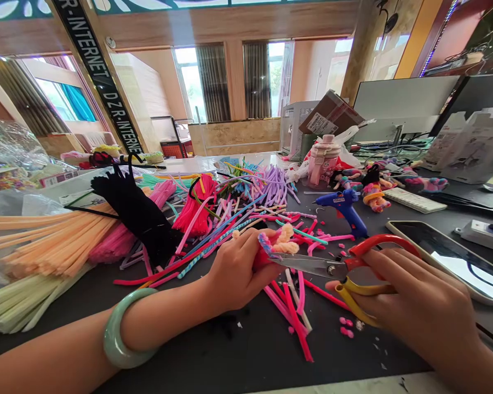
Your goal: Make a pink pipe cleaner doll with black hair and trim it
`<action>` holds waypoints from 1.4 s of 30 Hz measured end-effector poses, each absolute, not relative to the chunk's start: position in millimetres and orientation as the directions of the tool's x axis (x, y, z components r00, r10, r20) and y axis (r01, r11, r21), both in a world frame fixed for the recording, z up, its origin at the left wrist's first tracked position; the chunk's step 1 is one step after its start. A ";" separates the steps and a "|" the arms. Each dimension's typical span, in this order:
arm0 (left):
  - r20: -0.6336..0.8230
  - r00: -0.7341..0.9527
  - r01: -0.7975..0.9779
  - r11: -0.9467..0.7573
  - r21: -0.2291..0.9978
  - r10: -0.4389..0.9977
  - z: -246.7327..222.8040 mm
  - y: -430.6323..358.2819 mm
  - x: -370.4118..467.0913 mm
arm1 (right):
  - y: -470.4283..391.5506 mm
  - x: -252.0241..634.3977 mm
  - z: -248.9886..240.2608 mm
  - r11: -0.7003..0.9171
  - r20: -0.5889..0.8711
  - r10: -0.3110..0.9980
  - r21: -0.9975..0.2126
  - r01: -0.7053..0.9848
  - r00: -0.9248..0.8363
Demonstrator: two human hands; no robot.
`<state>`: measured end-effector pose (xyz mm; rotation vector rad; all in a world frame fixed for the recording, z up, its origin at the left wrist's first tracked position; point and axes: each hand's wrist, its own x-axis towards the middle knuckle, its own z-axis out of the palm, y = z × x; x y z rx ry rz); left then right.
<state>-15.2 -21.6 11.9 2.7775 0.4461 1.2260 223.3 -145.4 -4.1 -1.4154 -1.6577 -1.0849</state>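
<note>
My left hand (235,273), with a pale green bangle on its wrist, is closed on a small fuzzy craft piece (286,239) in peach, pink and blue. My right hand (419,298) grips scissors (367,254) with one red and one yellow handle. The scissor blades point left, slightly parted, and their tips reach the lower edge of the craft piece. Cut pink and red stems (298,323) lie on the dark table beneath the blades. Small pink scraps (347,327) are scattered below the scissors.
Bundles of peach stems (61,238) and black stems (135,213) fill the left. Purple stems (276,186) lie behind my left hand. A blue glue gun (345,208), pink bottle (324,161), phone (456,257) and white keyboard (414,200) stand or lie to the right.
</note>
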 end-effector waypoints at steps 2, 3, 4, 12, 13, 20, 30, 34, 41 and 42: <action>0.703 0.641 0.241 -0.951 0.196 0.307 11.9 -21.7 -15.6 | -145.2 223.7 -3.0 0.085 0.873 0.403 0.263 0.961 -0.275; 0.703 0.640 0.243 -0.949 0.199 0.311 11.9 -21.7 -15.8 | -145.0 223.7 -2.4 0.091 0.862 0.408 0.291 0.952 -0.302; 0.705 0.637 0.243 -0.949 0.200 0.312 12.1 -21.8 -16.0 | -144.9 223.8 -1.9 0.091 0.860 0.411 0.290 0.953 -0.301; 0.727 0.616 0.262 -0.949 0.176 0.304 12.6 -22.0 -14.6 | -143.4 221.5 -0.7 0.115 0.856 0.422 0.276 0.954 -0.299; 0.731 0.611 0.276 -0.948 0.161 0.302 12.6 -22.3 -14.3 | -143.2 221.6 -1.3 0.103 0.864 0.418 0.263 0.959 -0.282; 0.729 0.595 0.353 -0.925 0.142 0.339 13.8 -26.3 -14.1 | -143.0 226.4 -4.5 0.083 0.844 0.428 0.318 0.944 -0.322; 0.693 0.619 0.383 -0.912 0.145 0.370 13.2 -25.4 -14.2 | -142.8 217.5 -8.9 0.077 0.839 0.503 0.193 0.978 -0.206; 0.684 0.632 0.360 -0.920 0.155 0.363 12.8 -24.6 -14.7 | -140.6 219.6 -12.5 0.043 0.826 0.540 0.162 0.986 -0.159; 0.713 0.633 0.321 -0.940 0.111 0.301 10.5 -23.7 -15.3 | -140.1 215.1 -11.3 0.088 0.819 0.529 0.207 0.974 -0.222; 0.722 0.629 0.312 -0.944 0.106 0.289 10.6 -24.0 -15.3 | -140.5 213.9 -10.5 0.088 0.823 0.521 0.215 0.973 -0.228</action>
